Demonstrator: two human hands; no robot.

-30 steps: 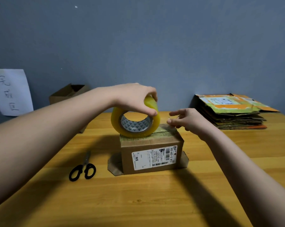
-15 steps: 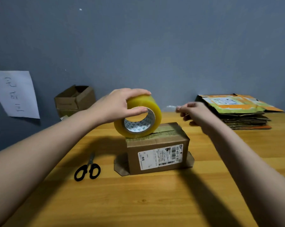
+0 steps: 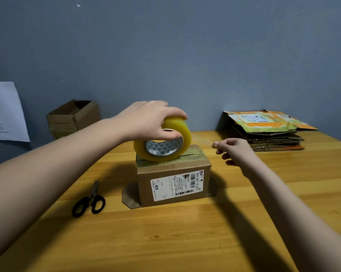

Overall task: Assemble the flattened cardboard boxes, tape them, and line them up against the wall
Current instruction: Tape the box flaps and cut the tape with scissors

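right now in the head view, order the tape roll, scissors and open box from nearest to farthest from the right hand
1. Tape roll, just left of the right hand, atop the labelled box.
2. Scissors, on the table front left.
3. Open box, far left by the wall.

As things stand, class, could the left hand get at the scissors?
Probably not at once: the left hand grips the tape roll on the box. The scissors lie uncovered below that forearm.
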